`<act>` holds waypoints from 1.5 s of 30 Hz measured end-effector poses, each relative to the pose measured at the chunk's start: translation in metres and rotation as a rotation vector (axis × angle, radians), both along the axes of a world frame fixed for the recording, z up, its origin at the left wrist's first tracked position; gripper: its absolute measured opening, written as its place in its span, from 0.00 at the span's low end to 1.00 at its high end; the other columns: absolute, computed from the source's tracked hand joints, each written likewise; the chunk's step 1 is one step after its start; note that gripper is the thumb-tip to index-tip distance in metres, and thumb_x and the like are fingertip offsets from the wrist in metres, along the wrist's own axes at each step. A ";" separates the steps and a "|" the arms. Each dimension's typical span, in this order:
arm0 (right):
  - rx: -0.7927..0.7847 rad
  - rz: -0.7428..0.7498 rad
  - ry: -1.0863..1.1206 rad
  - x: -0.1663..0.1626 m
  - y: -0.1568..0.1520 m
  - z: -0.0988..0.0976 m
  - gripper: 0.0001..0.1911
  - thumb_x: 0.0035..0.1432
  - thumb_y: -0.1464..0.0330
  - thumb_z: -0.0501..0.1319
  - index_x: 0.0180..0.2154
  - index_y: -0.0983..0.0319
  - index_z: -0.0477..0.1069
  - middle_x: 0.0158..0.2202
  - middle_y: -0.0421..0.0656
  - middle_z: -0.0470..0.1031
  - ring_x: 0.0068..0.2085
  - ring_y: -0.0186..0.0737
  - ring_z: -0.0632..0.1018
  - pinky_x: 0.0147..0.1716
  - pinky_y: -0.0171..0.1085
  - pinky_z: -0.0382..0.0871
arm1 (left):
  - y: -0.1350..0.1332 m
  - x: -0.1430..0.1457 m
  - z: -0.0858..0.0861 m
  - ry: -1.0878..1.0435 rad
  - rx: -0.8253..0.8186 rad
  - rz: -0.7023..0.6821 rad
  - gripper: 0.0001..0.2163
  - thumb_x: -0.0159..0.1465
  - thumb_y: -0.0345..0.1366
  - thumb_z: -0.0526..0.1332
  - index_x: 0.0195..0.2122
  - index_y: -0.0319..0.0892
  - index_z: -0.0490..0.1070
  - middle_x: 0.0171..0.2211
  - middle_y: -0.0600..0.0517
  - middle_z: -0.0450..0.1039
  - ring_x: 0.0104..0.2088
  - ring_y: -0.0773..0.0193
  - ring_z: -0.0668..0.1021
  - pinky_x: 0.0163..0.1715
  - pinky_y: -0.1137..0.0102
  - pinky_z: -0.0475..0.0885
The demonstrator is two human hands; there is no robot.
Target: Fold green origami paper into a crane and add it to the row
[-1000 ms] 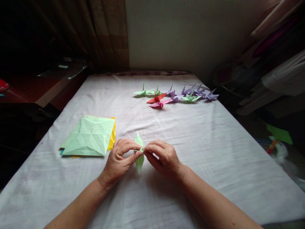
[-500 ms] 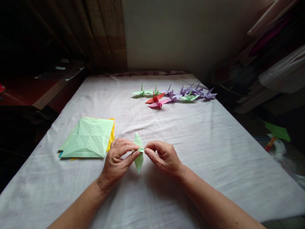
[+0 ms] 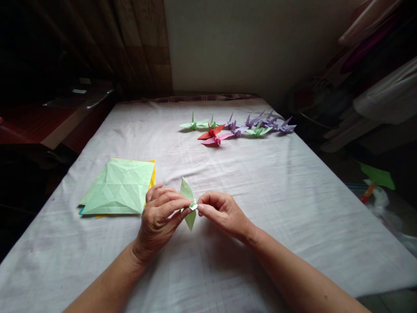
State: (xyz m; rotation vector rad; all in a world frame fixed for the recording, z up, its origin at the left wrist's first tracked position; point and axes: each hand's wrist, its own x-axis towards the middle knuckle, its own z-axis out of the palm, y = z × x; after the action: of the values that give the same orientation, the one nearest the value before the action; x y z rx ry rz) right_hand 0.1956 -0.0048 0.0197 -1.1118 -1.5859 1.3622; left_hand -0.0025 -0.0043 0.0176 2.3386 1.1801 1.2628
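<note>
A light green paper crane (image 3: 186, 189) is held just above the cloth, its two wings pointing away from me and toward me. My left hand (image 3: 163, 213) pinches its body between thumb and forefinger, the other fingers loosely curled. From the right side, my right hand (image 3: 224, 213) pinches a small tip of the crane with thumb and forefinger. Part of the crane's body is hidden behind the fingertips. Just left of my left hand lies a stack of creased paper sheets (image 3: 120, 187), pale green on top, with yellow and blue edges showing beneath.
Several folded cranes stand together at the far side: green (image 3: 193, 125), red (image 3: 211, 131), pink (image 3: 216, 139) and purple (image 3: 285, 127). A white cloth (image 3: 276, 243) covers the table. Left of it stands a dark red cabinet (image 3: 42, 126); hanging clothes (image 3: 387, 100) are at the right.
The crane has tilted a little in my fingers, its near wing now angled and higher. Some left fingers have lifted slightly. My right hand stays at the crane's right tip.
</note>
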 end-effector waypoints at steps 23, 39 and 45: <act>0.054 -0.060 0.036 -0.004 0.000 0.002 0.07 0.55 0.68 0.60 0.25 0.62 0.70 0.21 0.36 0.68 0.23 0.29 0.64 0.23 0.30 0.58 | 0.000 0.005 -0.005 -0.122 -0.138 -0.048 0.04 0.65 0.39 0.65 0.39 0.50 0.79 0.31 0.54 0.80 0.35 0.61 0.78 0.48 0.61 0.66; 0.310 -0.064 -0.109 -0.003 -0.002 0.002 0.08 0.58 0.70 0.58 0.26 0.61 0.69 0.21 0.36 0.69 0.23 0.29 0.67 0.23 0.30 0.61 | -0.001 0.008 -0.001 -0.202 -0.231 -0.075 0.03 0.64 0.38 0.65 0.35 0.49 0.79 0.30 0.53 0.79 0.36 0.61 0.78 0.44 0.62 0.69; 0.559 -0.045 -0.183 -0.002 -0.002 0.000 0.06 0.59 0.70 0.59 0.29 0.60 0.68 0.24 0.37 0.72 0.25 0.30 0.69 0.26 0.31 0.64 | -0.002 0.007 0.000 -0.208 -0.267 -0.083 0.03 0.64 0.36 0.65 0.34 0.47 0.78 0.31 0.54 0.79 0.36 0.61 0.77 0.44 0.63 0.69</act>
State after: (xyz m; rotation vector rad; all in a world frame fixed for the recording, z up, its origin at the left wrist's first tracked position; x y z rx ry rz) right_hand 0.1937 -0.0069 0.0196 -0.9298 -1.9014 0.7243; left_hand 0.0048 -0.0059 0.0175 1.9917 1.0971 1.2041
